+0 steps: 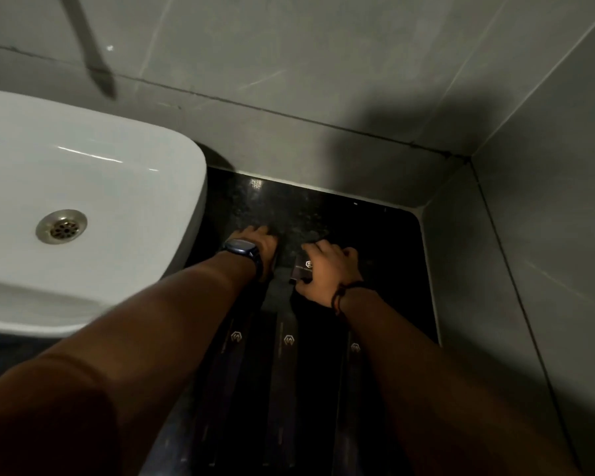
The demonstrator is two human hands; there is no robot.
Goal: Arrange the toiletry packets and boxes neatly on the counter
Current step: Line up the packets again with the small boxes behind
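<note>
hands: right hand [327, 269] clamped on small box [304, 267]; left hand [260, 243] flat, nothing held
long packets [287, 341]: nearer than box, pointing away from sink [83, 187]

small box [303, 269] print unreadable; long packets [287, 365] partly under forearms.

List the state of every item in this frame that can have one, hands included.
Left hand: palm down on the counter, holding nothing visible.
Right hand: fingers closed on a small dark box.
Small dark box: lying flat on the counter.
Three long dark packets: flat, side by side, logos up.
Sink: empty, drain open, no water.
Watch: on the left wrist, screen dark.
</note>
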